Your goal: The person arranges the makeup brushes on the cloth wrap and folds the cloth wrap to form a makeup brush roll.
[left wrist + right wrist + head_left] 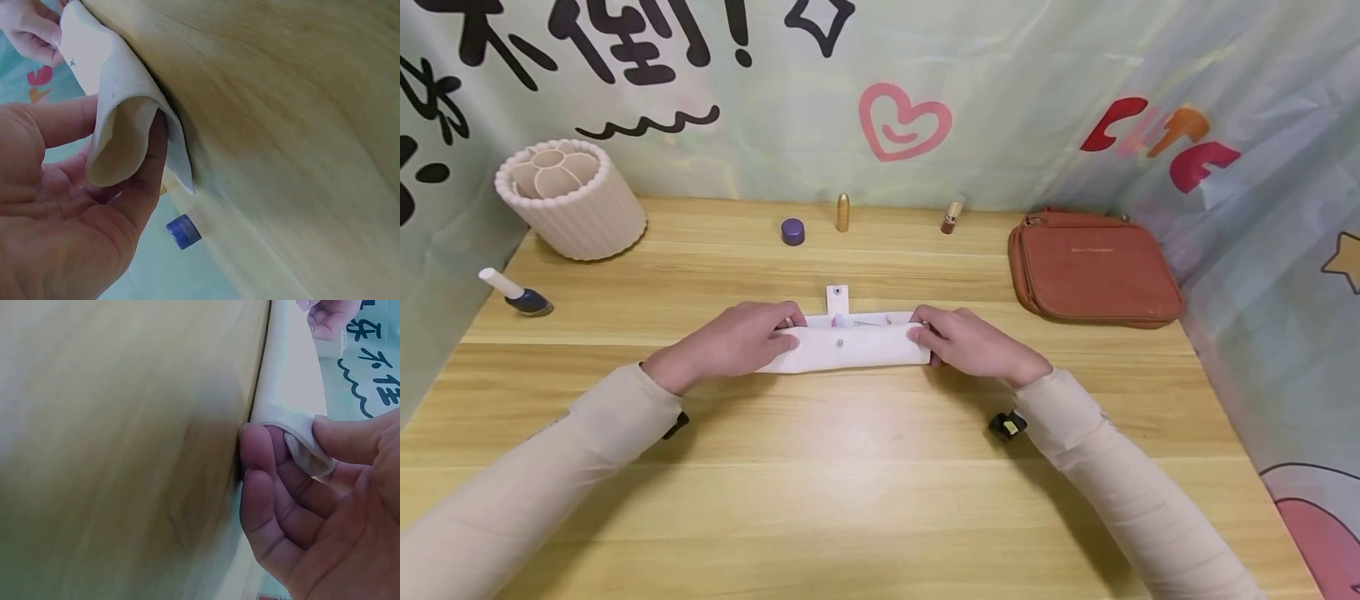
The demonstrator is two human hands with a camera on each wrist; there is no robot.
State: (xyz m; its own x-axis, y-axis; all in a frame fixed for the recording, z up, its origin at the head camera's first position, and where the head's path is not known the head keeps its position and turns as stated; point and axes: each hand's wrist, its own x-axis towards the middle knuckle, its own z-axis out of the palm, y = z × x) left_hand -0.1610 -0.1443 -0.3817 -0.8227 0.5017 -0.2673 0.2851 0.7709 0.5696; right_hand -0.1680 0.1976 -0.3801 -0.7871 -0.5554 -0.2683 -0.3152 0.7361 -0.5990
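Note:
A white fabric roll pouch (850, 346) with a snap button lies across the middle of the wooden table (850, 500); its snap tab (837, 297) sticks out behind it. My left hand (741, 337) pinches the pouch's left end (119, 144), thumb and fingers curled on the folded cloth. At the other side my right hand (973, 342) pinches the pouch's right end (300, 440) the same way. Small items show faintly inside the fold.
A ribbed cream organizer cup (571, 198) stands back left, a nail polish bottle (520, 294) lies near the left edge. A purple jar (792, 231), a gold lipstick (843, 212) and a small tube (952, 217) line the back. A brown zip bag (1093, 267) sits right.

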